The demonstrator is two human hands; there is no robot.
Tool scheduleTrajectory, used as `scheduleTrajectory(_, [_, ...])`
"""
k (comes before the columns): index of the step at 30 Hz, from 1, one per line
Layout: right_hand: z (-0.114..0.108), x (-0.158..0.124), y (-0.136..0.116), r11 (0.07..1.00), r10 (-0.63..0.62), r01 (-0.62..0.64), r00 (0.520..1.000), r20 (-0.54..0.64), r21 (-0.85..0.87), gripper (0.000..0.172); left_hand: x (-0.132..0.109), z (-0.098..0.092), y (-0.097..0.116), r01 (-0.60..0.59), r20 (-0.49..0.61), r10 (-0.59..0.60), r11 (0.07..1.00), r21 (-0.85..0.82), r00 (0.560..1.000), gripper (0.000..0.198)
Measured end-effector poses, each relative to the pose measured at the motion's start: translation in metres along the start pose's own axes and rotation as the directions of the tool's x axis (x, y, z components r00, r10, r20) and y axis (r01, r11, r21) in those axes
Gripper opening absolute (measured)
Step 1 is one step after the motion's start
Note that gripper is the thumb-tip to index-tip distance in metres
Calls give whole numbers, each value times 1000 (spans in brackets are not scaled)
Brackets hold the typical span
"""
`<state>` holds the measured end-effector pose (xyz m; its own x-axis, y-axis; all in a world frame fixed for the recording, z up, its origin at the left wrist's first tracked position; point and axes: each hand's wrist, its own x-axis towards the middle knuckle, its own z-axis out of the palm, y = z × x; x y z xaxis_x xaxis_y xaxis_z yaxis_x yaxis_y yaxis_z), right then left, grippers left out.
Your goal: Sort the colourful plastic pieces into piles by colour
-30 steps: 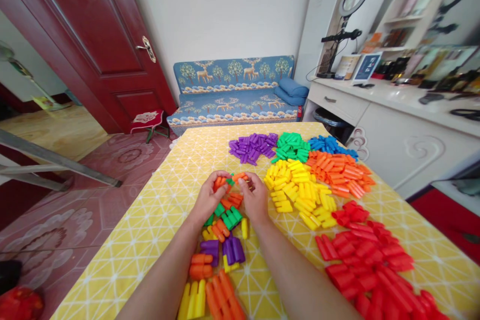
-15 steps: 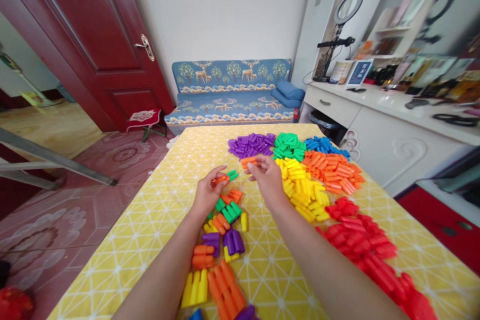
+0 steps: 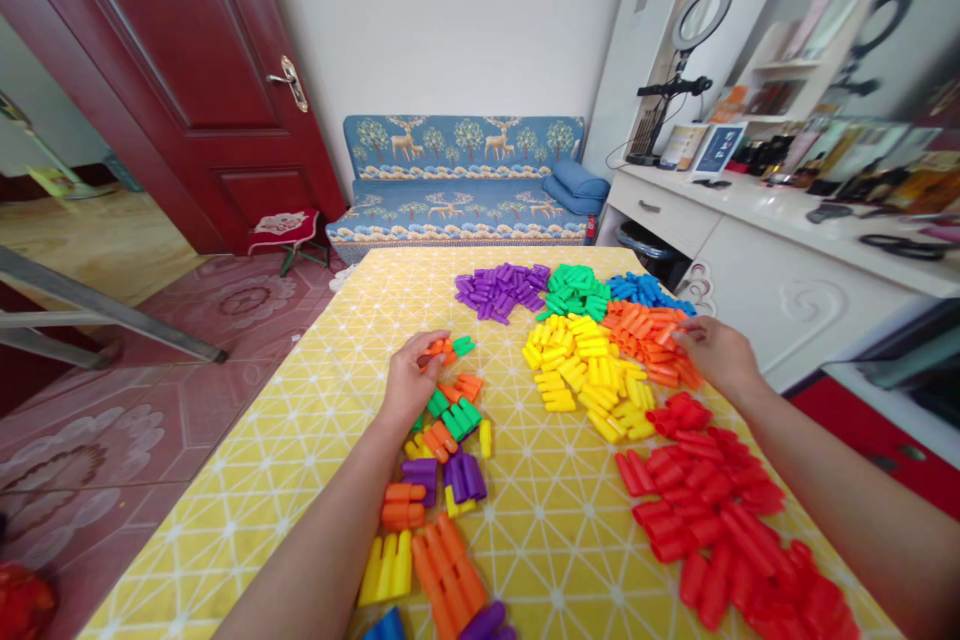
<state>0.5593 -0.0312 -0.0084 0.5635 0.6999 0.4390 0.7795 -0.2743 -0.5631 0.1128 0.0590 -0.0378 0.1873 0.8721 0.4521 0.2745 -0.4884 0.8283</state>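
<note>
Left hand (image 3: pixel 409 382) pinches orange block (image 3: pixel 437 350) at chain (image 3: pixel 442 440) 12 o'clock end, right hand (image 3: pixel 716 352) curled on orange pile (image 3: pixel 649 335) at 2 o'clock, grip unclear; blocks look light and rigid, so pinch the sides.

Blue sofa (image 3: pixel 461 190), red door (image 3: pixel 172 50), ring light (image 3: pixel 701 15)

Orange it was, the orange plastic peg block (image 3: pixel 437 351) at the left hand's (image 3: pixel 409 385) fingertips, with a green plastic peg block (image 3: pixel 463 345) just past it. Below that hand ran a joined string of plastic blocks (image 3: pixel 442 465) in green, orange, purple and yellow. The right hand (image 3: pixel 716 352) met the orange heap of blocks (image 3: pixel 645 330). Between the hands glowed the yellow heap of blocks (image 3: pixel 585 370), and beyond them sat the purple heap (image 3: pixel 501 288), green heap (image 3: pixel 576 292) and blue heap (image 3: pixel 645 290). By the right forearm lay the red heap (image 3: pixel 712 510). Under both hands, the yellow tablecloth (image 3: pixel 322 420) showed white triangle lines.
</note>
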Motion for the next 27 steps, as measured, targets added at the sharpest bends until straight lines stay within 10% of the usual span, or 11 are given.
scheduleTrajectory(8, [-9, -6, -21, 998, 24, -25, 1000, -15, -62, 16, 0, 1, 2, 30, 6, -29, 998, -58, 1000, 30])
scheduleTrajectory(13, [-2, -25, -90, 977, 34, -29, 999, -23, 209, 25, 0, 1, 1, 43, 16, -42, 998, -48, 999, 30])
scheduleTrajectory(20, [72, -120, -223, 753, -246, -17, 920, 306, 658, 32, 1, 1, 3, 93, 30, -90, 991, -93, 995, 36])
scheduleTrajectory(27, [135, -163, -239, 662, -151, -122, 945, 290, 740, 25, -2, -2, 12, 97, 140, -71, 977, -187, 988, 29])
